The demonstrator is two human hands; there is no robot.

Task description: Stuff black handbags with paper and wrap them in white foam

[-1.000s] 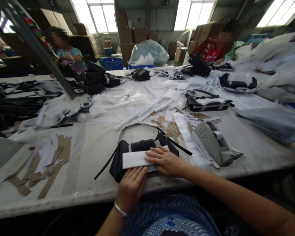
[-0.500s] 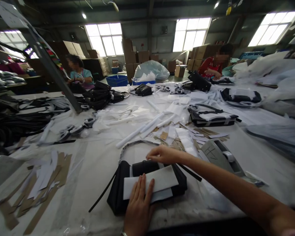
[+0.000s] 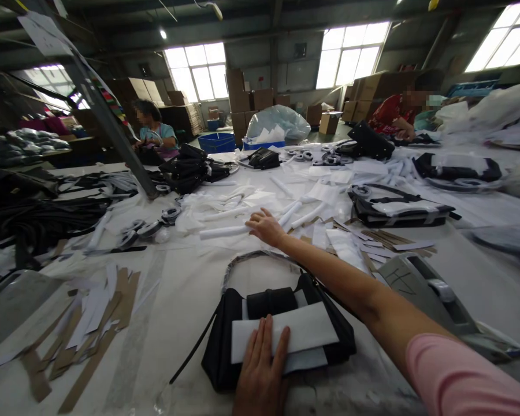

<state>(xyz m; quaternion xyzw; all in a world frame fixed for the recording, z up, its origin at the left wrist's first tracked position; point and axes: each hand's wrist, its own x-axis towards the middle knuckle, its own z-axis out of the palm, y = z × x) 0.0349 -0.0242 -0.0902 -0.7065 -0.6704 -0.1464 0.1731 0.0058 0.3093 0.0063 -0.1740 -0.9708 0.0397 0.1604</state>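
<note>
- Left hand [image 3: 260, 375]: flat, fingers open, pressing the white sheet [image 3: 286, 336] onto the black bag [image 3: 277, 332] at the near surface [image 3: 173, 289] edge; sheet laid, not yet secured.
- Right hand [image 3: 265, 226]: open grip touching a rolled white paper tube [image 3: 223, 232], not yet lifted; long axis left-right, beyond the bag.

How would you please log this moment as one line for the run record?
left hand: flat on white sheet over black bag | right hand: touching white paper roll | tape dispenser: right, untouched
</note>
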